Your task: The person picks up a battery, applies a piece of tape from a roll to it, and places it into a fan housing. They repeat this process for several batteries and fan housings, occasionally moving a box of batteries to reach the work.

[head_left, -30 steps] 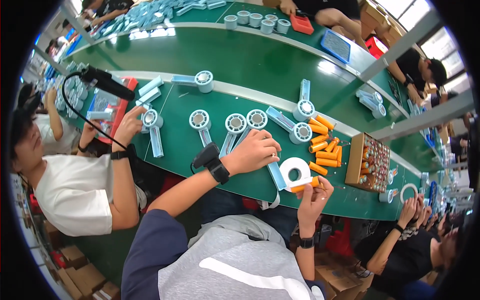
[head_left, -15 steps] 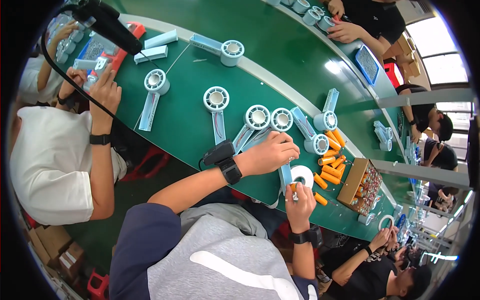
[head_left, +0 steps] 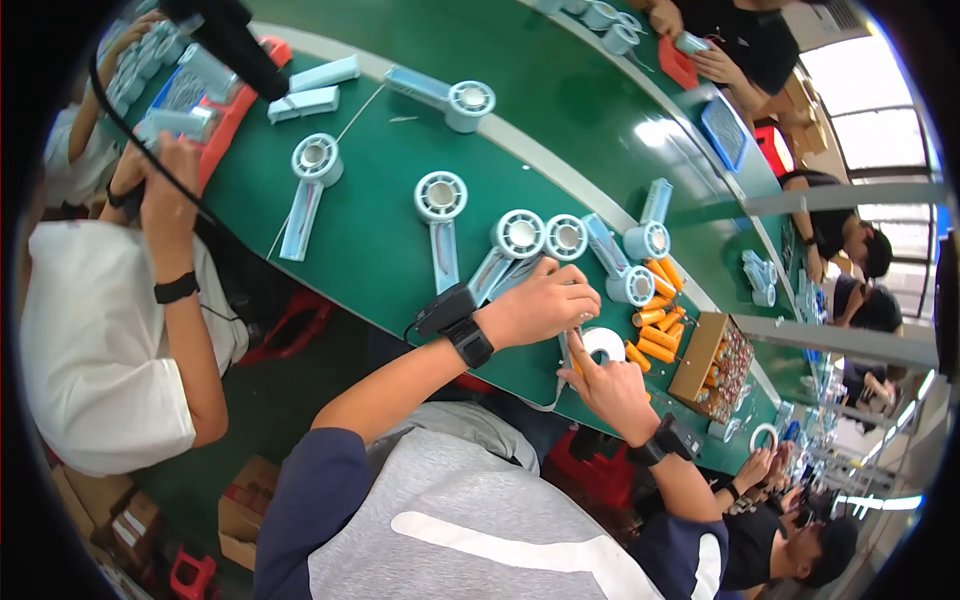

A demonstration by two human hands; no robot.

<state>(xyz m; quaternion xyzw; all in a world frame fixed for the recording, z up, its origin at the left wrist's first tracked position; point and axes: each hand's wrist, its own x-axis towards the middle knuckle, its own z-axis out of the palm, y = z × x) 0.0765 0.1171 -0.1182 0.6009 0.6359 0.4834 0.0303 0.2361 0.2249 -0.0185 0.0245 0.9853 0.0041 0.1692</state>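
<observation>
From my remote seat: half a second back the right hand (head_left: 612,390) had an orange cell up by the near edge of the bench (head_left: 375,250) — now it's palm-down, index finger laid along the pale-blue handle (head_left: 564,356). Orange sliver shows under it, so I judge the cell is in or against that trough, both hands on one piece. Left hand (head_left: 540,308) is curled over the handle's upper end; fingertips near each other, but I can't tell if either hand grips. Just beside: smooth white ring roll (head_left: 604,343). Further along, glossy orange cylinders (head_left: 657,343) lie loose, then a brown cardboard box (head_left: 694,360) near the bench's right end. Beyond, round spoked fan bodies (head_left: 519,233), hard plastic, with trough-shaped handles — another fan body (head_left: 467,107) at the pale far edge.
</observation>
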